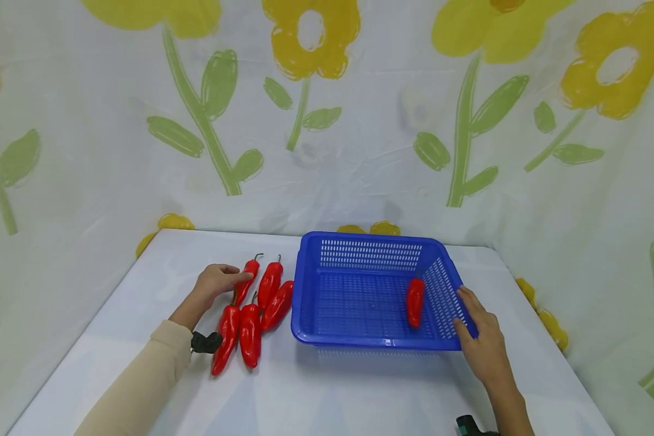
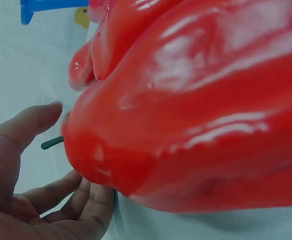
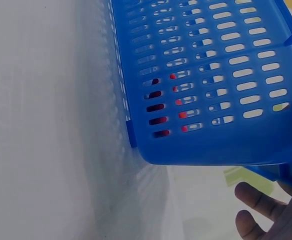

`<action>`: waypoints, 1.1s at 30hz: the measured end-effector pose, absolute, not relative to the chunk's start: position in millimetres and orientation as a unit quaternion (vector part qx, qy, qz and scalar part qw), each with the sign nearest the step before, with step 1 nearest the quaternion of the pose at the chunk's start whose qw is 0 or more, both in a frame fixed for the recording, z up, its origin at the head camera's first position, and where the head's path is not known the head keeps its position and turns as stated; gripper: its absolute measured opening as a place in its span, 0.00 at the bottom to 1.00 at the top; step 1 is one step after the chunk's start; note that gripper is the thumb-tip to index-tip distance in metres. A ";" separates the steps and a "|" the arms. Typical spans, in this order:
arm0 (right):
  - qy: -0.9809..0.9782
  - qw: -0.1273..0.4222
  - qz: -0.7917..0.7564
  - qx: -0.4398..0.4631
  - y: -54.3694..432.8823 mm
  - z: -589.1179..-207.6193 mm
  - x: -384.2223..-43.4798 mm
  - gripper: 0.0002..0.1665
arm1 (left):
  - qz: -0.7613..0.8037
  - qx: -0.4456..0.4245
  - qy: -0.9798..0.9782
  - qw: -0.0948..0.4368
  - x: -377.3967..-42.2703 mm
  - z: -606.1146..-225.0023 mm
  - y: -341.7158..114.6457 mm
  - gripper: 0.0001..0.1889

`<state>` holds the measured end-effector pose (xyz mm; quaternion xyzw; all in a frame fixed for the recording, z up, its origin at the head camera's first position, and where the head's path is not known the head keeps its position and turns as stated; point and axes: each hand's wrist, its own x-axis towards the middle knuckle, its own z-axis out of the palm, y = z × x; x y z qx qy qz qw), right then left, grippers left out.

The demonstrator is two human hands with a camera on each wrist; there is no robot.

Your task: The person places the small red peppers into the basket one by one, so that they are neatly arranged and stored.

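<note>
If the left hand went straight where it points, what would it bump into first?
The left hand would probably meet the back-left red pepper first; I can't tell whether they already touch.

White table [image 1: 354,396], pale backdrop [image 1: 370,175], yellow flowers [image 1: 335,30], green leaves [image 1: 219,85]

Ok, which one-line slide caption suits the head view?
Left grip at five red peppers; right grip at a blue basket holding one pepper.

Booth [image 1: 87,181] w/ flower-print sheets [image 1: 354,175], tbl [image 1: 349,393]
</note>
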<state>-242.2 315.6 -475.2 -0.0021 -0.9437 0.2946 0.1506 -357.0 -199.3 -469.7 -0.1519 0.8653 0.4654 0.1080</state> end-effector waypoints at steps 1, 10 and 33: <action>-0.943 0.154 0.296 0.001 315.0 -475.5 -242.0 0.36 | 0.458 -0.148 0.870 0.110 -356.9 -469.6 -199.2 0.37; -0.938 0.175 0.298 0.016 313.2 -477.2 -242.5 0.35 | 0.454 -0.143 0.873 0.110 -358.2 -469.4 -200.9 0.34; -0.937 0.177 0.300 0.017 315.7 -478.3 -243.4 0.35 | 0.483 -0.128 0.866 0.021 -354.4 -451.0 -192.2 0.37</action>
